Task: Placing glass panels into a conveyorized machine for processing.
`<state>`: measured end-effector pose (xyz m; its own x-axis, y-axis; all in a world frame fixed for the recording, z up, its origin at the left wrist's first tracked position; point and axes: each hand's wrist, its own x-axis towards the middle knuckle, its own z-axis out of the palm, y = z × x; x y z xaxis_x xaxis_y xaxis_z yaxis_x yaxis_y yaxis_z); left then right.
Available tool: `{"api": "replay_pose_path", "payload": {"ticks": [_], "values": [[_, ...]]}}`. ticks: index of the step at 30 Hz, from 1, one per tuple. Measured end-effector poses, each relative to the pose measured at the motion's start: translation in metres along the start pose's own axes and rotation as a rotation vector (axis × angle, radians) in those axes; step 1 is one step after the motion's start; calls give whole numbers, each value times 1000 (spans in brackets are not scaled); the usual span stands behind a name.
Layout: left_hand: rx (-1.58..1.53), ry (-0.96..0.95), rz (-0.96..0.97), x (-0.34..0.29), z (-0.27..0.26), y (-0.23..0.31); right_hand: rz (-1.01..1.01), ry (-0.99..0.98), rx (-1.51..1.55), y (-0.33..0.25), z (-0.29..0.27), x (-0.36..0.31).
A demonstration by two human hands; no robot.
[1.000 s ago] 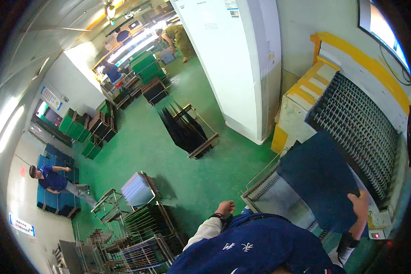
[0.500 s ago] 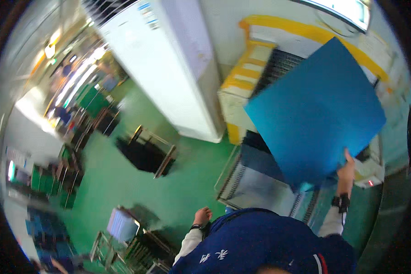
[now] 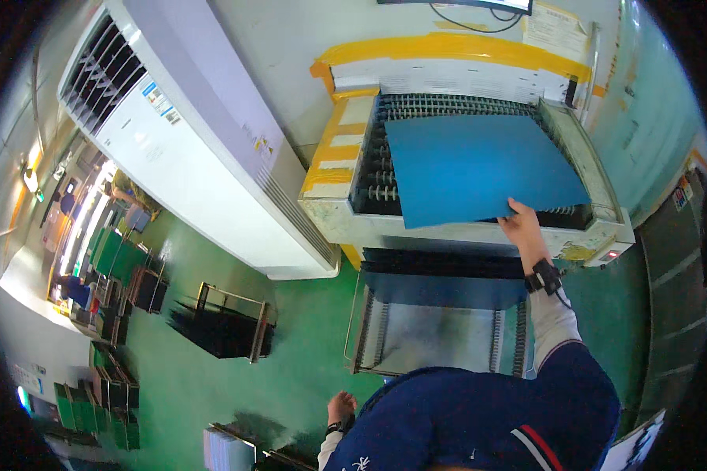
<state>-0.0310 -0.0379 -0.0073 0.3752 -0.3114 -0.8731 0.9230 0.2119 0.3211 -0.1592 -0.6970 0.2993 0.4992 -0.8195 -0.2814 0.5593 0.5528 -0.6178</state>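
Observation:
A large flat blue panel [image 3: 479,169] lies over the bed of wheeled rollers [image 3: 448,106] on a machine edged with yellow tape. My right hand [image 3: 522,223] pinches its near edge, thumb on top; the fingers below are partly hidden. Whether the panel rests fully on the rollers I cannot tell. Low in the picture, beside my body, my left hand [image 3: 341,407] hangs with its fingers curled and nothing visible in them. Between me and the machine stands a rack [image 3: 440,337] with slotted sides. Several dark panels [image 3: 440,286] stand upright at its far end.
A tall white air conditioner [image 3: 204,173] stands left of the machine. On the green floor are a small cart of dark panels [image 3: 228,330] and a rack of pale sheets [image 3: 228,449]. A screen [image 3: 479,4] hangs above; farther left are stacked green panels [image 3: 118,255].
My right hand has carried the blue panel onto the roller bed, and the panel has tipped from steeply slanted to nearly flat. My view has turned, shifting the surroundings.

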Motion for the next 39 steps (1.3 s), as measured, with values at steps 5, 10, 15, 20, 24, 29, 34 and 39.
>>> {"api": "replay_pose_path", "payload": {"ticks": [5, 10, 15, 20, 24, 29, 34, 39], "values": [[-120, -206, 23, 27, -58, -10, -7, -85, 94, 36, 20, 79], [-92, 71, 27, 4, -8, -9, 30, -9, 9, 3, 32, 97], [-498, -69, -197, 5, -33, -9, 176, -98, -197, -1, 61, 109], [-5, 32, 5, -18, 1, -6, 268, -179, -346, -4, 58, 109], [9, 199, -74, -14, 1, -2, 165, -311, -630, 3, 63, 114], [13, -5, -70, -14, -4, 0, -352, -64, -1417, 13, 63, 136], [-14, 127, -19, -21, 4, -5, -660, 79, -1831, 28, 67, 124], [-112, -135, 52, -19, -31, -9, -750, 17, -1875, 29, 68, 130]]}}
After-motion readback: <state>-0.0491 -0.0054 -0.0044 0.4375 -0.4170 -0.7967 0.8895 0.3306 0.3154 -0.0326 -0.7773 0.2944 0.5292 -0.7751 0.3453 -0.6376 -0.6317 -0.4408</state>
